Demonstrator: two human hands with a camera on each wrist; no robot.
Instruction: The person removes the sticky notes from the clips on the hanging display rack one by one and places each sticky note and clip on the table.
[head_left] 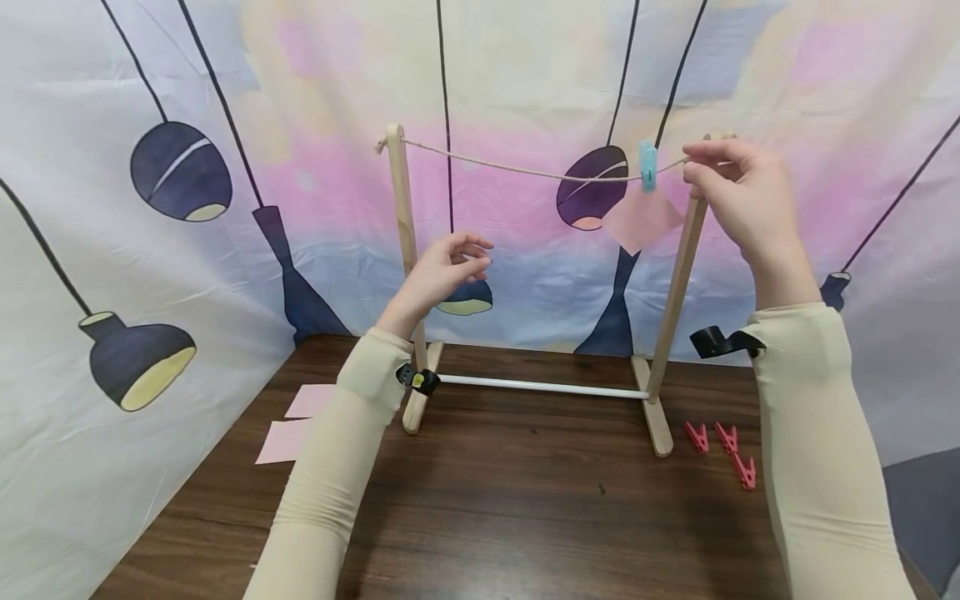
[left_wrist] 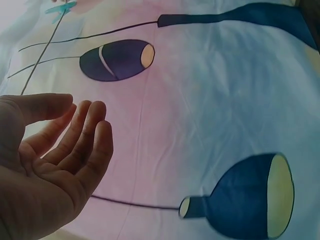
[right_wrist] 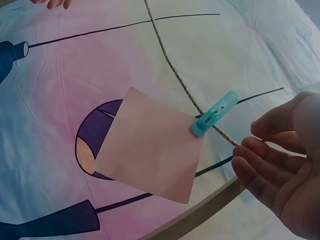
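Note:
A pink square of paper (head_left: 642, 220) hangs by one corner from a rope (head_left: 517, 169), held there by a light-blue clothespin (head_left: 648, 166). The right hand (head_left: 750, 196) is just right of the clothespin, at the rope's end near the wooden post. In the right wrist view the rope runs behind its fingertips (right_wrist: 239, 162); a gap shows between thumb and index finger, and whether they touch the rope is unclear. Lower and to the left, the left hand (head_left: 446, 275) hovers in front of the left post with loosely bent fingers (left_wrist: 95, 120) and nothing in them.
A wooden stand with a left post (head_left: 402, 200), a right post (head_left: 678, 292) and a white crossbar (head_left: 540, 386) carries the rope. Pink paper sheets (head_left: 283, 441) lie at the table's left. Several red clothespins (head_left: 727, 437) lie at the right on the brown table (head_left: 525, 508).

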